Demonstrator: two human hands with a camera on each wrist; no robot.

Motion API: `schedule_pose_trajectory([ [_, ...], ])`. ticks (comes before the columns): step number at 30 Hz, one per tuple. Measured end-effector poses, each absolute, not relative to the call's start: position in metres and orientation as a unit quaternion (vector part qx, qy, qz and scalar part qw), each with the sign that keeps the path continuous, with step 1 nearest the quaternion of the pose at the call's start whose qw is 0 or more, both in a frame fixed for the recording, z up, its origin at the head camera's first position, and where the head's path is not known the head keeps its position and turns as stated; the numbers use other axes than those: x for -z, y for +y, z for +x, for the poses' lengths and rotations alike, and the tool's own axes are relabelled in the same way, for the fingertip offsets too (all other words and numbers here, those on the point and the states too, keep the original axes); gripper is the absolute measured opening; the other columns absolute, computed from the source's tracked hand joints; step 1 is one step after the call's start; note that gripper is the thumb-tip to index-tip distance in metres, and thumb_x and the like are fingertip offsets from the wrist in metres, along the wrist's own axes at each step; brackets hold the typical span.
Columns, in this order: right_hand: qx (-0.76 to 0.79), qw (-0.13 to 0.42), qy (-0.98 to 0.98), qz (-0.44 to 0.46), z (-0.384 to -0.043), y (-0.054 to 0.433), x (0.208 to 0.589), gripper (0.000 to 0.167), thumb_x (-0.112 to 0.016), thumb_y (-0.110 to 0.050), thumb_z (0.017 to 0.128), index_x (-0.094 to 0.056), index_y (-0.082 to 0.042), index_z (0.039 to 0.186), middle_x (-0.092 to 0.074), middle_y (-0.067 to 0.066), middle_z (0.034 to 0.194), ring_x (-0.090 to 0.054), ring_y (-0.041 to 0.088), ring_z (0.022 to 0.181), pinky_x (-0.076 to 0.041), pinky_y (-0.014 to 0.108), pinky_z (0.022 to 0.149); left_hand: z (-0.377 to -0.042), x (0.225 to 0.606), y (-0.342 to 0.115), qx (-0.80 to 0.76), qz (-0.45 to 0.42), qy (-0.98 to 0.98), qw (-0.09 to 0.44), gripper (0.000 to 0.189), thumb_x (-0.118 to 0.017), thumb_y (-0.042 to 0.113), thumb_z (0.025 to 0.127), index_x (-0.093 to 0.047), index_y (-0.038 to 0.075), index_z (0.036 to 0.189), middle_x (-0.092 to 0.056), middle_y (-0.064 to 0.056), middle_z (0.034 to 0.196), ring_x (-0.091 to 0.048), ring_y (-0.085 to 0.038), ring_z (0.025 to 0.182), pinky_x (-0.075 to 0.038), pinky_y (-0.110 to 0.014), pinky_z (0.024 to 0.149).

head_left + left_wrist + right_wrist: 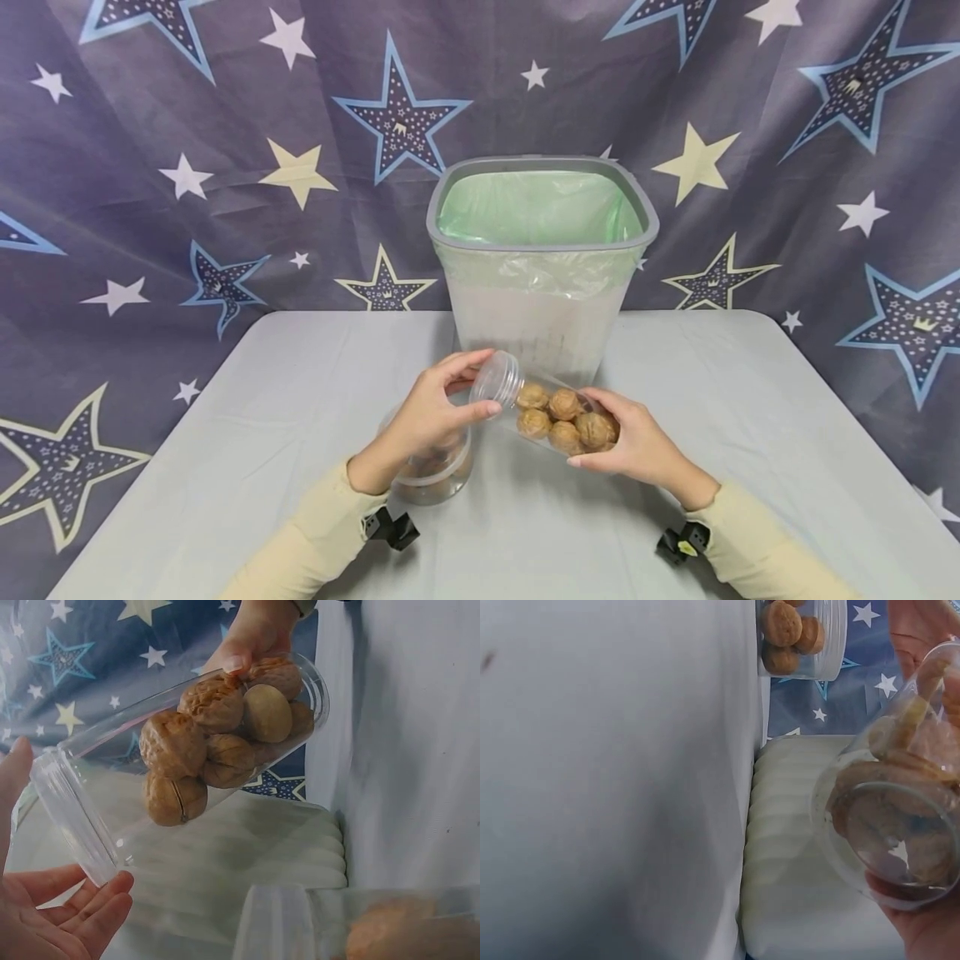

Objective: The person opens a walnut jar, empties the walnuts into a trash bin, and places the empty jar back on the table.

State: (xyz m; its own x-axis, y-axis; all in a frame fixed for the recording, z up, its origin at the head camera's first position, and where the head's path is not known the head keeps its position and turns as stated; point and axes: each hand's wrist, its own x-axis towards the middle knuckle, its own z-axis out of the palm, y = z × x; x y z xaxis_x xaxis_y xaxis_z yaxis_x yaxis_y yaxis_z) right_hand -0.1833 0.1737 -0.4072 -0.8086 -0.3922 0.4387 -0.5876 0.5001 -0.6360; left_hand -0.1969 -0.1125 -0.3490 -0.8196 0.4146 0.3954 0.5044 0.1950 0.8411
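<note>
A clear plastic jar [552,382] is held tilted above the table, its lid end up and to the left. Several walnuts [174,744] lie inside it, toward the base. My right hand [637,440] grips the jar near its base, thumb in front and fingers behind. At the other end, my left hand [431,408] holds the clear lid [498,379] between thumb and fingertips. Under the left forearm stands a second clear jar [433,492] with walnuts in it, partly hidden by that hand; its lid [831,639] shows in the right wrist view.
Behind the hands stands a pale waste bin [517,321] with a grey rim [543,247] and a greenish plastic liner [540,204]. A light grey cloth covers the table [300,392]. At the back hangs a dark curtain [480,75] with stars.
</note>
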Motion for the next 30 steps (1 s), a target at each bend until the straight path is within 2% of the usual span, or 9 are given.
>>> schedule_pose_trajectory([
  [3, -0.412, 0.117, -0.857, 0.285, -0.184, 0.174, 0.407, 0.079, -0.091, -0.030, 0.055, -0.057, -0.007, 0.123, -0.065, 0.004, 0.114, -0.061, 0.016, 0.100, -0.050, 0.036, 0.089, -0.198, 0.351, -0.113, 0.565, -0.312, -0.763, 0.046, 0.074, -0.076, 0.038, 0.078, -0.050, -0.006, 0.131, -0.056, -0.022, 0.122, -0.059, -0.034, 0.104, -0.048, -0.035, 0.095],
  [6, -0.416, 0.113, -0.855, 0.288, -0.184, 0.175, 0.407, 0.079, -0.091, -0.029, 0.055, -0.057, -0.008, 0.123, -0.066, 0.003, 0.114, -0.061, 0.015, 0.099, -0.050, 0.034, 0.088, -0.199, 0.352, -0.114, 0.567, -0.327, -0.754, 0.052, 0.092, -0.068, 0.061, 0.074, -0.048, -0.008, 0.131, -0.055, -0.025, 0.123, -0.057, -0.037, 0.107, -0.046, -0.039, 0.096],
  [12, -0.431, 0.101, -0.847, 0.296, -0.184, 0.177, 0.409, 0.075, -0.091, -0.025, 0.057, -0.058, -0.008, 0.123, -0.066, 0.001, 0.112, -0.060, 0.012, 0.099, -0.049, 0.028, 0.088, -0.201, 0.353, -0.114, 0.575, -0.366, -0.731, 0.038, 0.103, -0.064, 0.067, 0.071, -0.041, -0.009, 0.136, -0.046, -0.027, 0.136, -0.047, -0.039, 0.122, -0.040, -0.038, 0.103],
  [15, -0.440, 0.090, -0.842, 0.298, -0.184, 0.180, 0.411, 0.074, -0.091, -0.023, 0.058, -0.058, -0.007, 0.122, -0.066, 0.002, 0.111, -0.060, 0.011, 0.099, -0.048, 0.025, 0.087, -0.202, 0.353, -0.116, 0.573, -0.396, -0.717, 0.026, 0.107, -0.067, 0.064, 0.068, -0.036, -0.008, 0.139, -0.040, -0.026, 0.141, -0.041, -0.035, 0.129, -0.037, -0.036, 0.106],
  [19, -0.445, 0.076, -0.840, 0.302, -0.184, 0.184, 0.413, 0.073, -0.090, -0.023, 0.059, -0.058, -0.005, 0.122, -0.066, 0.005, 0.111, -0.060, 0.011, 0.098, -0.048, 0.025, 0.086, -0.206, 0.353, -0.120, 0.559, -0.440, -0.702, 0.006, 0.106, -0.075, 0.053, 0.065, -0.032, -0.004, 0.143, -0.036, -0.021, 0.146, -0.035, -0.027, 0.134, -0.034, -0.037, 0.108],
  [23, -0.448, 0.053, -0.837, 0.309, -0.184, 0.186, 0.413, 0.074, -0.089, -0.024, 0.059, -0.058, -0.005, 0.123, -0.066, 0.006, 0.112, -0.060, 0.010, 0.099, -0.048, 0.025, 0.087, -0.208, 0.352, -0.125, 0.532, -0.477, -0.700, -0.007, 0.102, -0.086, 0.026, 0.062, -0.032, 0.001, 0.145, -0.034, -0.015, 0.149, -0.032, -0.022, 0.136, -0.031, -0.037, 0.110],
  [26, -0.455, 0.034, -0.831, 0.318, -0.183, 0.187, 0.413, 0.075, -0.089, -0.023, 0.059, -0.057, -0.005, 0.125, -0.065, 0.004, 0.113, -0.059, 0.010, 0.100, -0.047, 0.024, 0.088, -0.208, 0.352, -0.128, 0.512, -0.499, -0.699, -0.011, 0.104, -0.087, 0.005, 0.058, -0.032, 0.002, 0.146, -0.033, -0.015, 0.149, -0.031, -0.022, 0.137, -0.030, -0.037, 0.111],
  [30, -0.462, 0.018, -0.822, 0.333, -0.182, 0.188, 0.413, 0.077, -0.089, -0.022, 0.059, -0.056, -0.006, 0.127, -0.065, 0.003, 0.115, -0.059, 0.009, 0.101, -0.046, 0.023, 0.089, -0.210, 0.352, -0.130, 0.478, -0.528, -0.702, -0.006, 0.103, -0.086, 0.003, 0.059, -0.032, 0.004, 0.146, -0.033, -0.013, 0.150, -0.030, -0.023, 0.138, -0.026, -0.038, 0.113],
])
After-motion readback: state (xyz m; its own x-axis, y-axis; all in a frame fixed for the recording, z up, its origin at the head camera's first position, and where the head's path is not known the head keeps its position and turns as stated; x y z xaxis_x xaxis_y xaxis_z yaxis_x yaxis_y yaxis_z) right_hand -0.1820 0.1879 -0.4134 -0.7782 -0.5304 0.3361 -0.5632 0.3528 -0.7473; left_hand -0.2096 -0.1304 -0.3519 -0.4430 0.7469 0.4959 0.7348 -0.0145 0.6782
